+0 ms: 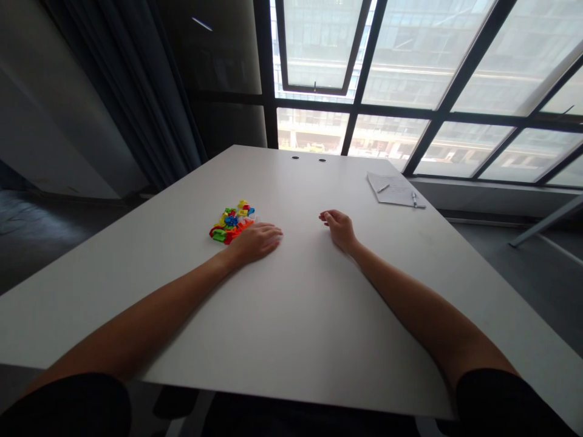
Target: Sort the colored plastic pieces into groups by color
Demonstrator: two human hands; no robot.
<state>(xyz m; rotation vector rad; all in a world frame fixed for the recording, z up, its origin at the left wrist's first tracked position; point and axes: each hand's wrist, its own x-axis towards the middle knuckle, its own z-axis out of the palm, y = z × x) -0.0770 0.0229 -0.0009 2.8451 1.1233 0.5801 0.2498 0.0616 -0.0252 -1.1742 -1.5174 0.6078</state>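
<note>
My left hand (257, 241) rests palm down on the white table (291, 315), its fingers stretched out to the right. Just behind and left of it lies a pile of small plastic pieces (231, 221) in red, orange, yellow, green and blue, partly covered by the hand. Something whitish and see-through (279, 237) shows at the fingertips; its kind is unclear. Across a gap to the right, my right hand (339, 228) rests on its side with the fingers curled in. The inside of that hand is hidden, so any thing in it cannot be made out.
A sheet of paper (395, 189) with writing lies at the right rear, with a pen (383, 188) and another slim pen-like object (415, 199) on it. Two dark round inserts (296, 158) sit near the far edge. Windows stand beyond, and a dark curtain (150, 91) hangs at left.
</note>
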